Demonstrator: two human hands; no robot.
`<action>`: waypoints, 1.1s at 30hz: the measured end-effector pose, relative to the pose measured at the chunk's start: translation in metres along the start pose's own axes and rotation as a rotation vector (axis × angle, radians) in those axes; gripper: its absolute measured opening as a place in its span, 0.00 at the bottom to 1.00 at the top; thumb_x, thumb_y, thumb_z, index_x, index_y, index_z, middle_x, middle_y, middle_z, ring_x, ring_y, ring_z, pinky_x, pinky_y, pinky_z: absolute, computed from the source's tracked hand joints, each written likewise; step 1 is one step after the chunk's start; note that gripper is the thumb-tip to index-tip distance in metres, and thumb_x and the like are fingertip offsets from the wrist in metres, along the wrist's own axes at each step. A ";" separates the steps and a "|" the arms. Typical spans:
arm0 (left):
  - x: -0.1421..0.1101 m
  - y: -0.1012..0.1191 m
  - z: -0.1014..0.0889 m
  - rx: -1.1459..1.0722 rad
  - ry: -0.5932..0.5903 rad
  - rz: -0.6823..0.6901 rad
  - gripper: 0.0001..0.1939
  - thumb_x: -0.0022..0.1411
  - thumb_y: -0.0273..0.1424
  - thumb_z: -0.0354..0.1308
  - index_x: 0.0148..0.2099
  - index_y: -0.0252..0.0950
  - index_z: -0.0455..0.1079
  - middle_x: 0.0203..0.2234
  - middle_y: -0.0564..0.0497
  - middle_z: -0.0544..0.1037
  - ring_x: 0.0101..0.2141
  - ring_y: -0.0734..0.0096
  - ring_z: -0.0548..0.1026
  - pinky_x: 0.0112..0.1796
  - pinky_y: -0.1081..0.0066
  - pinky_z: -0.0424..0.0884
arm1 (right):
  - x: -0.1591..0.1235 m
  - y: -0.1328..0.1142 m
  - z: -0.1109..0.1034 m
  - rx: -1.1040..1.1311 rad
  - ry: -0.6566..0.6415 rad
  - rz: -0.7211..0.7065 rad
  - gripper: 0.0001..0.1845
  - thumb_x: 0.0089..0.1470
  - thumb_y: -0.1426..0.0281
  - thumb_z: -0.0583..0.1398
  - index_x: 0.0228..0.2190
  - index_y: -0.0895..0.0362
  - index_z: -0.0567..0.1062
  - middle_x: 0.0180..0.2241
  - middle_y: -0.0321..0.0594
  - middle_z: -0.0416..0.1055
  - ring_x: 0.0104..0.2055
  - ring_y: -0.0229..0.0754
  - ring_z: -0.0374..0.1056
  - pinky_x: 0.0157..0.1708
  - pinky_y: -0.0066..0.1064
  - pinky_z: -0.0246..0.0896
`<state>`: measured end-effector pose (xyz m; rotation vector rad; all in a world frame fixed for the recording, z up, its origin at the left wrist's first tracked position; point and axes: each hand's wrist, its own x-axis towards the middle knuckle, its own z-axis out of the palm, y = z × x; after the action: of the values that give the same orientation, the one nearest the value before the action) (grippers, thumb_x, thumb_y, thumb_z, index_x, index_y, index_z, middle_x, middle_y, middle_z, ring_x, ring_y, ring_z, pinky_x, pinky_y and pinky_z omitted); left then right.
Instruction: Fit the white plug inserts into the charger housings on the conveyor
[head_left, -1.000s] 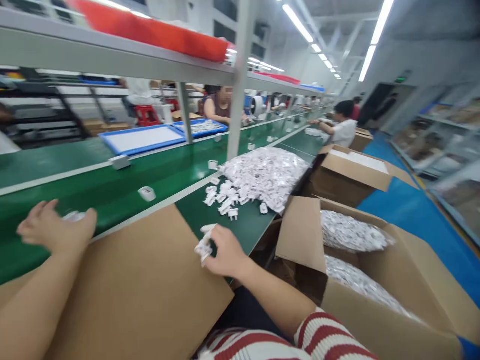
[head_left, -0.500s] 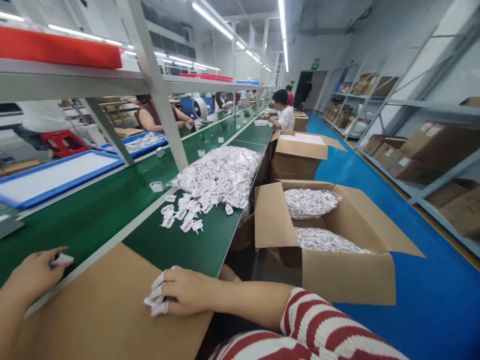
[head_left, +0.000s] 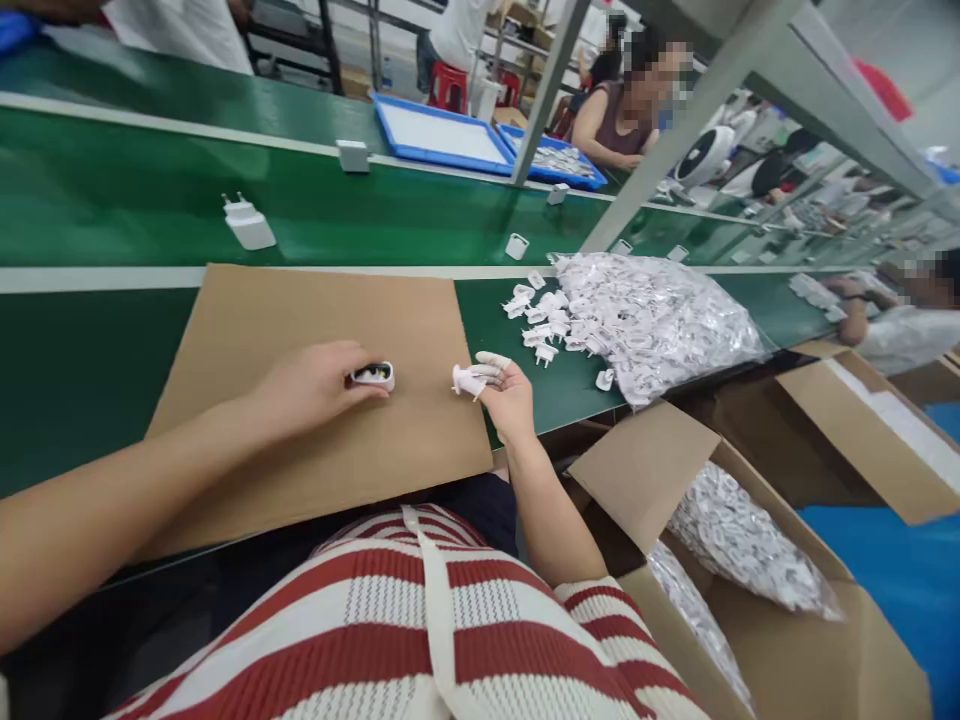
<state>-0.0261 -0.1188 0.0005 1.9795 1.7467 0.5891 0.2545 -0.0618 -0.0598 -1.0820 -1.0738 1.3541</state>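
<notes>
My left hand is closed on a white charger housing, whose open end faces right and shows parts inside. In my right hand, with white covers on some fingers, is a white plug cover with pins. Both hands are above a brown cardboard sheet, with a gap between the two pieces. Right of the sheet lie several loose plug covers, beside a clear plastic bag full of them.
A green conveyor belt behind the sheet carries white housings and an assembled plug charger. Blue trays stand beyond it. An open carton with bagged parts is at lower right. Co-workers sit across and at far right.
The view has swung left and down towards the sheet. My left hand has brought the housing from the belt side over the sheet, and my hands are nearer each other.
</notes>
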 end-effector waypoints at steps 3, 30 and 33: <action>-0.032 -0.002 0.015 -0.038 -0.011 0.058 0.19 0.65 0.51 0.63 0.46 0.43 0.79 0.39 0.48 0.80 0.39 0.55 0.77 0.40 0.64 0.68 | -0.008 -0.011 0.004 0.000 -0.034 0.004 0.27 0.37 0.64 0.76 0.41 0.55 0.79 0.37 0.39 0.82 0.39 0.42 0.78 0.43 0.36 0.76; -0.083 0.005 0.065 -0.467 0.256 -0.082 0.18 0.69 0.46 0.61 0.51 0.39 0.77 0.32 0.52 0.75 0.31 0.67 0.73 0.35 0.68 0.66 | -0.059 -0.036 0.080 -1.016 -0.673 -0.685 0.18 0.57 0.82 0.54 0.40 0.53 0.78 0.40 0.44 0.75 0.45 0.50 0.69 0.46 0.40 0.68; -0.084 0.007 0.063 -0.464 0.254 -0.083 0.17 0.70 0.46 0.60 0.51 0.39 0.77 0.31 0.53 0.75 0.30 0.68 0.72 0.34 0.68 0.66 | -0.059 -0.035 0.080 -1.004 -0.673 -0.689 0.17 0.58 0.81 0.54 0.41 0.53 0.78 0.40 0.44 0.75 0.46 0.50 0.69 0.47 0.41 0.68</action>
<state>0.0062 -0.2052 -0.0491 1.5561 1.6328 1.1406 0.1853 -0.1217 -0.0083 -0.7459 -2.5037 0.5518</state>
